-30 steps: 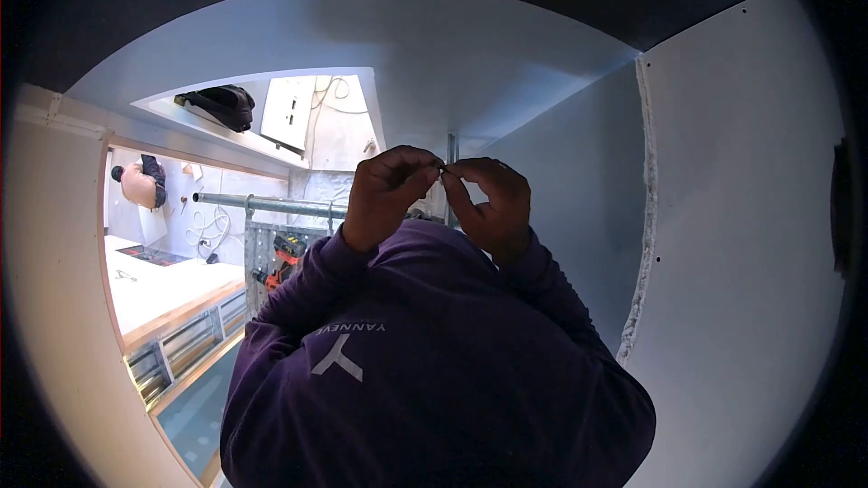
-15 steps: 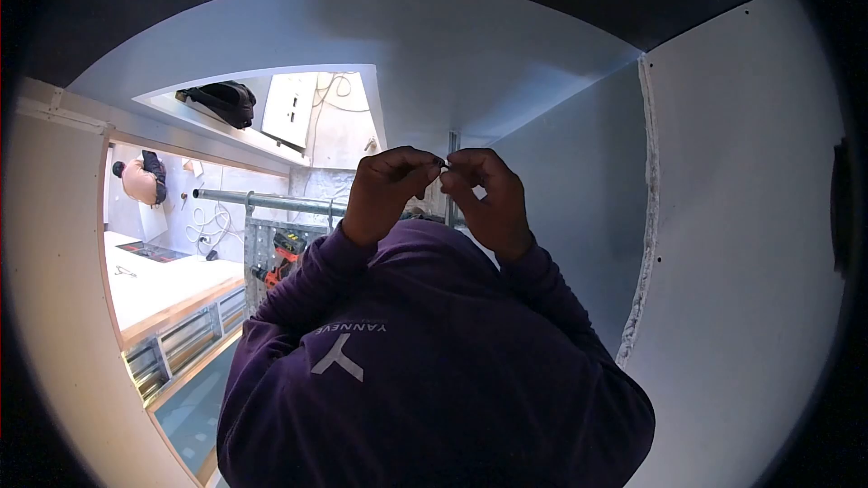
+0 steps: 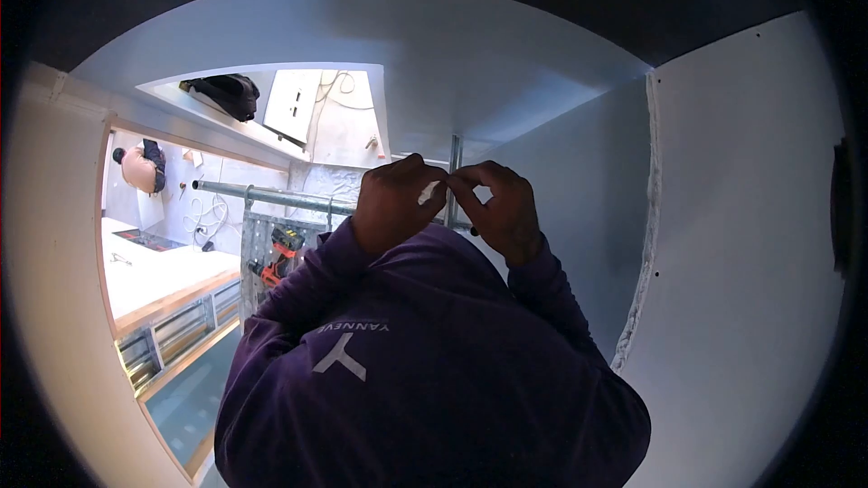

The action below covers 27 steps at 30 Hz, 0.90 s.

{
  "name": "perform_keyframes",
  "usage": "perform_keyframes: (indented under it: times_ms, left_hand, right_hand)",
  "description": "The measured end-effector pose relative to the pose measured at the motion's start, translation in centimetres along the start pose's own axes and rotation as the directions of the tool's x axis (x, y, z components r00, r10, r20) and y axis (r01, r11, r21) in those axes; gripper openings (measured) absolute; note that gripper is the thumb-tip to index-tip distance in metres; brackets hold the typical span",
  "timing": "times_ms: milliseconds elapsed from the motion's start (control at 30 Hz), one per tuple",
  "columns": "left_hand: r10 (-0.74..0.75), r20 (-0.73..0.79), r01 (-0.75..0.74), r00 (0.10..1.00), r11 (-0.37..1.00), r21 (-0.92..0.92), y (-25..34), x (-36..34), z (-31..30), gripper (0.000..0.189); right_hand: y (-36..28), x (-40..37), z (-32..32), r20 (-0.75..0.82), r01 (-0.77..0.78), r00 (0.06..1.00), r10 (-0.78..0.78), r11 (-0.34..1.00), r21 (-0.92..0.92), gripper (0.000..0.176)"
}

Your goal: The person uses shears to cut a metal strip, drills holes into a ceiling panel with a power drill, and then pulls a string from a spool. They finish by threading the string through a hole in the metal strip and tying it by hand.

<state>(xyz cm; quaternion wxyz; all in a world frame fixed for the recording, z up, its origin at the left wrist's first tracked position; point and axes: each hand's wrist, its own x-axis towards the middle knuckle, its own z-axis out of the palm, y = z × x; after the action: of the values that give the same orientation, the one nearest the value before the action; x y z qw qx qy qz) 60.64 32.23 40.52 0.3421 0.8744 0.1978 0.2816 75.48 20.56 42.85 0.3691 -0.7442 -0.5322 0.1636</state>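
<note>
Left hand [image 3: 391, 203]: fingers curled, thumb drawn in toward the index finger, light showing through the narrow gap between them. Right hand [image 3: 502, 212]: thumb and index finger form a small loop, tips close together. The fingertips [image 3: 457, 179] of both hands meet in front of the chest – this is the work point. Any item pinched there is too small and dark to make out; whether either hand holds one cannot be told.

A vertical metal rail [image 3: 455, 155] stands beyond the fingertips, partly hidden by the hands. Both forearms are covered by the sleeves of a purple sweatshirt [image 3: 443, 334].

Left side: a round metal tube [image 3: 280, 198] runs horizontally toward the left hand and passes behind it. Below the tube, a red and black power tool [image 3: 282, 253] rests against a perforated metal platform [image 3: 256, 233], near the left sleeve. Through the wall opening, a co-worker [image 3: 143, 169] bends forward, well apart from the hands; a white cable [image 3: 210, 215] lies coiled on the floor nearby.

Right side: a white panel [image 3: 750, 217] carries a rough white strip [image 3: 648, 208] along its near edge – both are clear of the right hand
</note>
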Motion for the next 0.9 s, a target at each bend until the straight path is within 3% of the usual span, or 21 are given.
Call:
perform_keyframes:
  times_ms: [100,367,467,633,900]
  left_hand:
    - [0.077,0.002,-0.077,0.997,0.992,0.095,-0.4,-0.2,0.4,0.014]
    - [0.108,0.009,-0.109,0.994,0.991,0.078,-0.5,0.5,0.8,0.017]
    - [0.139,0.017,-0.140,0.990,0.986,0.089,-0.7,0.7,0.9,0.019]
    - [0.248,0.053,-0.254,0.967,0.941,0.222,-1.3,0.9,0.9,0.015]
    - [0.259,0.080,-0.269,0.963,0.949,0.164,-2.3,0.3,2.0,0.011]
  right_hand:
    - [0.3,-0.1,0.2,0.035,-0.063,0.997,0.062,0.998,0.026,0.024]
    - [1.0,0.1,-0.2,0.047,-0.230,0.973,0.226,0.958,0.169,0.023]
    - [1.3,0.6,-0.9,0.163,-0.341,0.937,0.309,0.909,0.240,0.024]
    - [1.1,0.9,-1.4,0.192,-0.322,0.938,0.289,0.931,0.173,0.026]
    - [2.2,0.7,-0.8,0.248,-0.285,0.937,0.245,0.948,0.143,0.023]
